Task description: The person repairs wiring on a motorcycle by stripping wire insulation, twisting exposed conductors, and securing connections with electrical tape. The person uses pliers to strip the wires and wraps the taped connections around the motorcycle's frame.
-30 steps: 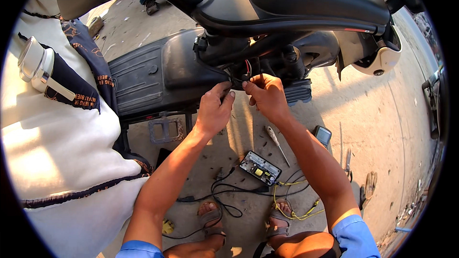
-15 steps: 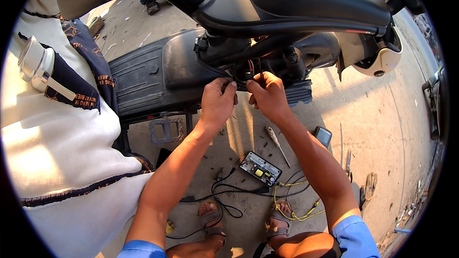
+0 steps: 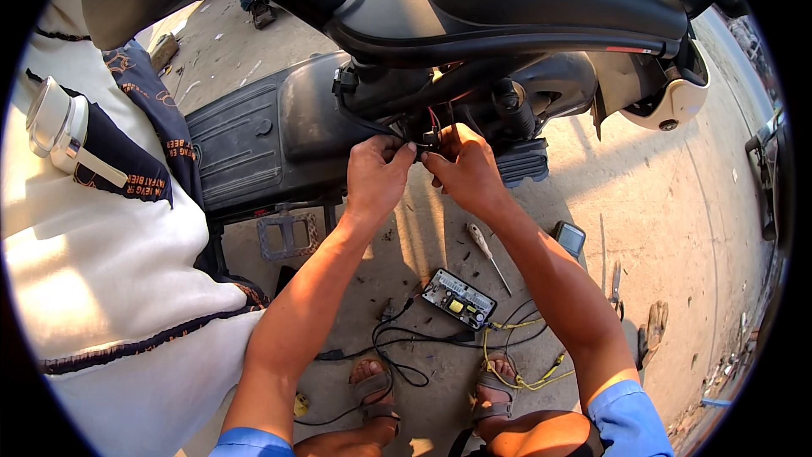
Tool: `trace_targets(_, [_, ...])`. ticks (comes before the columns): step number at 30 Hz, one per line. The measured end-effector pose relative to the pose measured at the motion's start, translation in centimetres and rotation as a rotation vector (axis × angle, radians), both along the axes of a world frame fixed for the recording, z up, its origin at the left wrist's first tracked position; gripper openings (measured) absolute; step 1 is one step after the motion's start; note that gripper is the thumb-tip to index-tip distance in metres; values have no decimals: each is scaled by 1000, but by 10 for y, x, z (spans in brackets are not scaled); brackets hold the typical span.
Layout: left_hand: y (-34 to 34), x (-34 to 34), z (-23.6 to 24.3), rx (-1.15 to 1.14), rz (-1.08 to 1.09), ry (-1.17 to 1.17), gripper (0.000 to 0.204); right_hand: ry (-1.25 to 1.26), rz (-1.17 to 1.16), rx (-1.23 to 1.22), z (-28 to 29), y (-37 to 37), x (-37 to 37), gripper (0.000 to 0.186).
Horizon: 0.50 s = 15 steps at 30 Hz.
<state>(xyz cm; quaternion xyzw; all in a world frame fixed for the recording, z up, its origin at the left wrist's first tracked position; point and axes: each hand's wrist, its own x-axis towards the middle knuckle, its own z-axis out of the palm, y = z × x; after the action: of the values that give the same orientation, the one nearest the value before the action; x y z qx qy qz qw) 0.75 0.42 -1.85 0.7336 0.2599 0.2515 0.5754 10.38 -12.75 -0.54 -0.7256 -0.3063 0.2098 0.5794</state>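
Below the seat point(image 3: 507, 0) of an electric scooter, both my hands work close together among its wiring. My left hand point(image 3: 376, 176) is closed in a pinch, thumb tip toward the right, on a thin wire. My right hand point(image 3: 469, 171) faces it, thumb and forefinger pinched on the wire beside a small black connector point(image 3: 430, 138). Red and dark wires point(image 3: 433, 117) run up from that connector into the frame. The exact ends between my fingertips are too small to make out. A black shock absorber point(image 3: 512, 101) stands right of my right hand.
On the ground lie an opened circuit-board box point(image 3: 458, 298), a screwdriver point(image 3: 489, 258), a meter point(image 3: 570, 239), black cables point(image 3: 406, 338), yellow wires point(image 3: 524, 382), pliers point(image 3: 617, 281) and a glove point(image 3: 654, 332). A white cover point(image 3: 101, 262) hangs at left; a helmet point(image 3: 681, 97) hangs at right.
My right thumb and forefinger have moved left, nearer my left thumb. My left hand keeps its pinch. The scooter sits slightly further left and up in view.
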Motion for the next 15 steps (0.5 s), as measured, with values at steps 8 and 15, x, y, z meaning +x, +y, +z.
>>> trace_targets(8, [6, -13, -4, 47, -12, -94, 18, -122, -61, -8, -13, 0, -3, 22])
trace_targets(15, [5, -41, 29, 74, -22, -90, 18, 9, 3, -51, -28, -36, -7, 20])
